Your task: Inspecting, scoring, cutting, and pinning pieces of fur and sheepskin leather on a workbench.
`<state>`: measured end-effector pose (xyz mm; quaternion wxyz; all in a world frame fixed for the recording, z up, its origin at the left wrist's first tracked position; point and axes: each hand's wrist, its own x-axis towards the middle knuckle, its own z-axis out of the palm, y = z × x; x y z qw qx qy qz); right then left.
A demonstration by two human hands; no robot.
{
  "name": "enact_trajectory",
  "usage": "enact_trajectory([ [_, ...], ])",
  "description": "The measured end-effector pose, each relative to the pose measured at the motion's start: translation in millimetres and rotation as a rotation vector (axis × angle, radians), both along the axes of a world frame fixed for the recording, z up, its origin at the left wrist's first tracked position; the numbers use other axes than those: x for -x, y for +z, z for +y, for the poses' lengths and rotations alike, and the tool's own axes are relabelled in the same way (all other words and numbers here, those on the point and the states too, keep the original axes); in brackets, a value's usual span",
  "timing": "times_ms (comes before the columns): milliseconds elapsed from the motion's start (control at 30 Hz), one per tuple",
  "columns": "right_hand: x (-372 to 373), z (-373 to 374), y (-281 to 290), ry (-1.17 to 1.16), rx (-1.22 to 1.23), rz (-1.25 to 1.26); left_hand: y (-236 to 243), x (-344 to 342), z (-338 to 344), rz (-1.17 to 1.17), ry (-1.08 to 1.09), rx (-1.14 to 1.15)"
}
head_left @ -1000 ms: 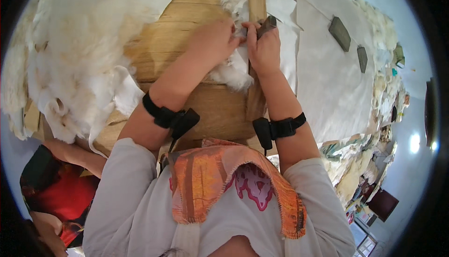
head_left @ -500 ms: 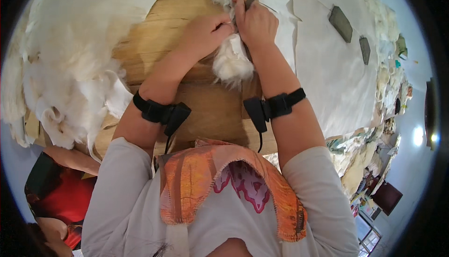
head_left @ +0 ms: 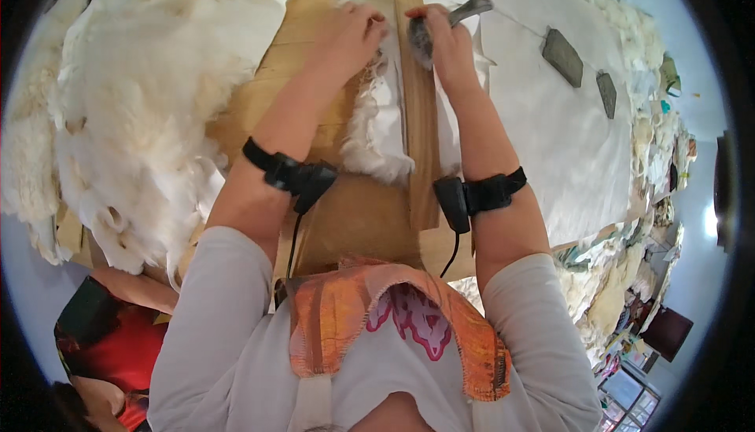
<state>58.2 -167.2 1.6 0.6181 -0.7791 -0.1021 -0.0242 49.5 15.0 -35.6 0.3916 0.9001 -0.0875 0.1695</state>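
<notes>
A big pile of white fleeces (head_left: pixel 149 94) lies on the left of the wooden surface (head_left: pixel 354 220). The left hand (head_left: pixel 350 35) presses flat on a small fluffy pelt (head_left: pixel 377 129), its grip loose and holding nothing. A long wooden board (head_left: pixel 417 110) lies over the pelt. The right hand (head_left: pixel 440 39) is clenched tight around a dark metal tool (head_left: pixel 464 14) at the board's edge. It looks like the cutting or scraping step. The next move needs a steady pelt and a careful pull along the board.
</notes>
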Motion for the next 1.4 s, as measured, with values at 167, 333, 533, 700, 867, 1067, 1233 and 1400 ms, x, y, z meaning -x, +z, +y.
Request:
enact_trajectory([
  [167,-6,14,-13,-0.024,0.268,-0.100,-23,-13,-2,0.019,0.008,-0.138],
  [333,-12,18,-24,-0.052,0.479,-0.266,-24,-20,4,0.083,-0.039,-0.029],
  [533,-20,30,-39,-0.198,0.813,-0.262,-35,-22,0,-0.034,-0.046,-0.039],
  [700,-27,39,-32,-0.330,0.942,-0.146,-34,-17,-1,-0.203,-0.122,-0.046],
  [867,-5,33,-29,-0.314,0.631,-0.189,-31,-10,-6,0.141,-0.044,0.515],
  [1067,30,15,-41,-0.158,0.477,-0.433,-26,-11,-4,0.089,0.039,0.930],
  [1233,37,-5,-6,-0.071,0.035,-0.067,2,24,15,-0.113,0.084,0.272],
  [1400,52,-45,44,-0.033,-0.109,0.144,16,106,6,0.091,-0.360,0.078],
])
